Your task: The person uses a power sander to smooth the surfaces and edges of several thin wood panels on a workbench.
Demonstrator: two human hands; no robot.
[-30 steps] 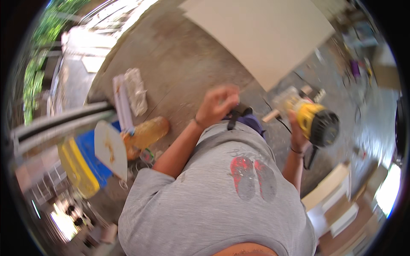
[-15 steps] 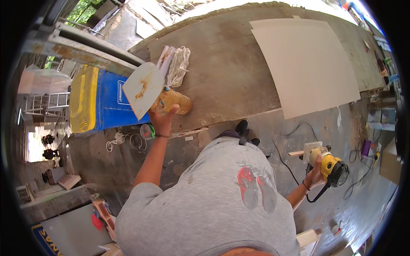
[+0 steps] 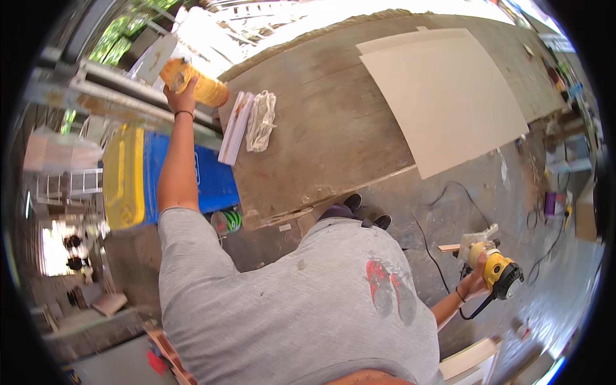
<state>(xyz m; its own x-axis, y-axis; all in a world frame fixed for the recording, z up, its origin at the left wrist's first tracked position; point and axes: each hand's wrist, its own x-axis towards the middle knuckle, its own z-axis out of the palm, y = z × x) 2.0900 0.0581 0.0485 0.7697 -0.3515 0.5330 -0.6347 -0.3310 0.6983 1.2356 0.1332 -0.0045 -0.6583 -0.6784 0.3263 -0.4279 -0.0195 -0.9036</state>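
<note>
Not a word readable right now! Out at nine o'clock, the blue bin (image 3: 217, 183) shows just the white edge of a label (image 3: 197, 168), the left forearm (image 3: 178, 163) crossing in front. Four o'clock, yellow power tool (image 3: 493, 264): any marking on its black end cap (image 3: 509, 281) is too small to tell!

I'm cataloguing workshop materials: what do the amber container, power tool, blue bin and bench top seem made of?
Amber container: probably plastic, given its translucent-looking wall.
Power tool: likely moulded plastic casing, judging by its solid yellow and black parts.
Blue bin: likely smooth plastic, evenly coloured.
Bench top: perhaps wood, dull and worn, with seams and a chipped edge.
</note>
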